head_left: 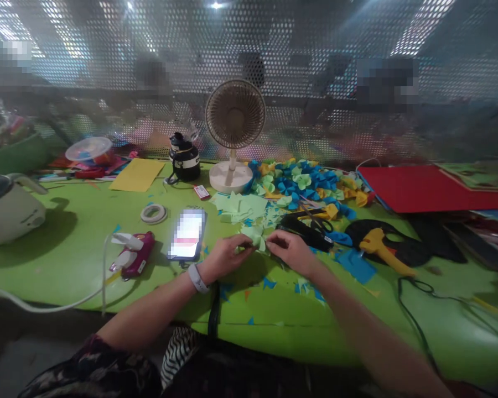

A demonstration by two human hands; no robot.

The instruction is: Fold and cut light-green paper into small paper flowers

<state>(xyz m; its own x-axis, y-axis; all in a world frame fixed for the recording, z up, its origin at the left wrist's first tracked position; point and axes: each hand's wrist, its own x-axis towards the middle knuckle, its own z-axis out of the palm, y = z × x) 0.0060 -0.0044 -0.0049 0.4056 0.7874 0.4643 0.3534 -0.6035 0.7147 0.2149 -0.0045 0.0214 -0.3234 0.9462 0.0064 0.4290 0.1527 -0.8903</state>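
Between my two hands is a pale green paper flower [256,236]. My left hand [231,254], with a light watch band at the wrist, pinches its left side. From the right, my right hand [288,250] has thumb and fingertips pressed together on the flower's other edge. Just beyond the hands lies a pile of pale green paper pieces [243,205]. Scissors [315,218] and a black case-like object [305,233] are close to my right hand. Small blue and orange paper scraps [269,283] are scattered on the green table in front of me.
A desk fan [234,119] stands at the back, beside a heap of blue, green and yellow paper flowers [307,179]. A phone [186,235], tape roll [153,213] and purple power strip [139,255] are at left. A yellow glue gun [382,249] with its cord lies at right.
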